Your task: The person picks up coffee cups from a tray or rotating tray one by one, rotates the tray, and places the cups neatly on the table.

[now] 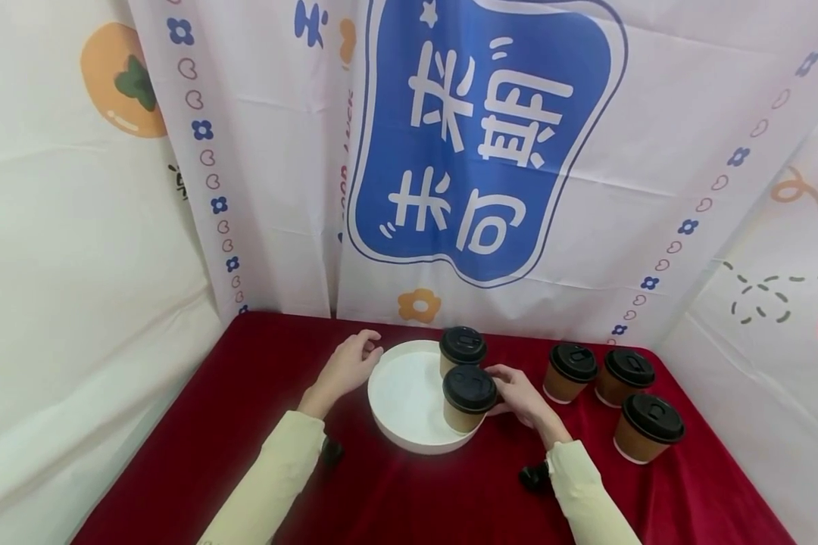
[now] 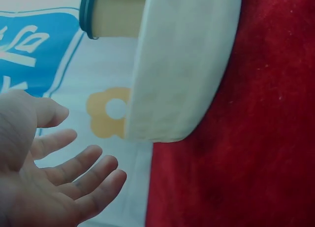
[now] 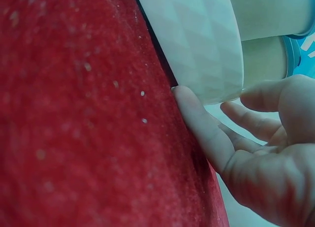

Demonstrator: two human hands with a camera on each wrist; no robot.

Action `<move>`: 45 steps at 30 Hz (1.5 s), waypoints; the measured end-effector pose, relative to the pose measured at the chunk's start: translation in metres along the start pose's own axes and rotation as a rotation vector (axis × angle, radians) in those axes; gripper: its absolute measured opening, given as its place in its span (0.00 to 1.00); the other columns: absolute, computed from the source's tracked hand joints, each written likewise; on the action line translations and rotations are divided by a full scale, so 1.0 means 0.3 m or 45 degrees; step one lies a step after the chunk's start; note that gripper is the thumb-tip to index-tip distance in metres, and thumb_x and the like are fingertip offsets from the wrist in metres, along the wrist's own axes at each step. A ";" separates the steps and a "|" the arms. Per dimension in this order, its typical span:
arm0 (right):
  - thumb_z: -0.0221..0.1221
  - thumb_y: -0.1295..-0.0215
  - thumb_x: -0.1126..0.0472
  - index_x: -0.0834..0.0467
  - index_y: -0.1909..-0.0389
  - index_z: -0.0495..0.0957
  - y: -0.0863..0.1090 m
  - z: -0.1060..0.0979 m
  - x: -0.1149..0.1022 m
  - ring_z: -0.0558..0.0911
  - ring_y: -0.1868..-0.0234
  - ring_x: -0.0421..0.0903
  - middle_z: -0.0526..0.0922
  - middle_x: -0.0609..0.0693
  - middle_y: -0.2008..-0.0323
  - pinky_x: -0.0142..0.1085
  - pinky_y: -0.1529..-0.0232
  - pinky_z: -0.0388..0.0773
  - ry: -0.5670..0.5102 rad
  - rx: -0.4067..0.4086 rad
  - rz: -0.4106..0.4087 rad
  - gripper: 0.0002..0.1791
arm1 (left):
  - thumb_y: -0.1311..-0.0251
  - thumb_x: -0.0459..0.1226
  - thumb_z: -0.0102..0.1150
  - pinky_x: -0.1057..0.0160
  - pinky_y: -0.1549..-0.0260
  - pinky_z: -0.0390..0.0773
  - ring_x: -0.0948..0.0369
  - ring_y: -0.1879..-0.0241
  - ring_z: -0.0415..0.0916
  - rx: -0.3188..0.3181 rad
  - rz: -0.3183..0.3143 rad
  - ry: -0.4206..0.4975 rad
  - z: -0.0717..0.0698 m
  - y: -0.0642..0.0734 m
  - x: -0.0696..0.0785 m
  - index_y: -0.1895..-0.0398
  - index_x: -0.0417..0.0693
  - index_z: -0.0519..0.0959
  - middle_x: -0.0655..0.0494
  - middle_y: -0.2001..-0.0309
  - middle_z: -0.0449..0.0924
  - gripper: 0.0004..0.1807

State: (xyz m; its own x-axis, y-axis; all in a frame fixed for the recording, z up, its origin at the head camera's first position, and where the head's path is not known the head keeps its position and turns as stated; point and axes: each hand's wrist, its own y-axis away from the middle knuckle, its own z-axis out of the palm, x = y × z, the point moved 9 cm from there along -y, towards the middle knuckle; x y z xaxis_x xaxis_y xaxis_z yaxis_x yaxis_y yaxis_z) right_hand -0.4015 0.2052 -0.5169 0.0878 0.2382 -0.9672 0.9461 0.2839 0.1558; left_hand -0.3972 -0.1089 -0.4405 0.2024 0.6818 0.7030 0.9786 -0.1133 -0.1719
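The right hand [image 1: 518,395] is at the tray's right side, its fingers loosely bent and parted, with one fingertip at the low outer wall; it has hold of nothing that shows. The left hand [image 1: 349,369] is relaxed and part-open beside the left rim, holding nothing, just apart from it.

Between them the tray [image 1: 405,397] sits on the dark red cloth [image 1: 395,496]: white, round and shallow, its outer wall moulded in a faceted diamond pattern. Two cups stand upright in its right half, the front cup [image 1: 468,401] and the back cup [image 1: 463,347], both tan with black lids; whether they touch is hidden. Three more cups [image 1: 649,429] stand upright on the cloth well to the right, brown-sided with a pale bottom edge, also black-lidded. That makes five cups and one tray.

On the white curtain [image 1: 279,151] behind, one big blue patch [image 1: 480,144] carries four white characters turned sideways, 未来可期, in quotation marks. Below it is one orange flower [image 1: 419,305].
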 end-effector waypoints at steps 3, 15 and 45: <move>0.49 0.26 0.62 0.66 0.36 0.66 -0.001 0.000 0.001 0.84 0.59 0.47 0.76 0.65 0.44 0.49 0.63 0.85 -0.010 0.007 -0.001 0.21 | 0.31 0.44 0.52 0.51 0.49 0.80 0.54 0.51 0.78 -0.009 -0.032 0.002 0.020 -0.010 -0.023 0.38 0.49 0.72 0.48 0.50 0.80 0.20; 0.49 0.26 0.62 0.66 0.36 0.66 -0.002 -0.001 0.002 0.84 0.59 0.47 0.76 0.64 0.44 0.49 0.63 0.85 -0.016 0.009 0.000 0.21 | 0.30 0.44 0.51 0.53 0.51 0.81 0.54 0.53 0.79 -0.056 -0.134 0.090 0.083 -0.011 -0.091 0.37 0.51 0.72 0.48 0.50 0.81 0.20; 0.49 0.24 0.58 0.66 0.36 0.66 0.040 -0.093 -0.089 0.83 0.54 0.51 0.75 0.69 0.44 0.49 0.58 0.85 0.025 0.083 -0.050 0.22 | 0.30 0.39 0.52 0.59 0.63 0.84 0.55 0.62 0.78 -0.137 -0.204 0.281 0.119 -0.010 -0.153 0.42 0.50 0.76 0.46 0.51 0.81 0.15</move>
State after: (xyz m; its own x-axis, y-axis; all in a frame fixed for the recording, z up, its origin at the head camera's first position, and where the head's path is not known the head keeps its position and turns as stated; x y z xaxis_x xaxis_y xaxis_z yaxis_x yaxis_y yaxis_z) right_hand -0.4012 0.2282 -0.4837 0.0450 0.2464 -0.9681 0.9670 0.2327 0.1042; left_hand -0.4109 -0.1142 -0.4969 0.0367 0.5247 0.8505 0.9947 -0.1006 0.0191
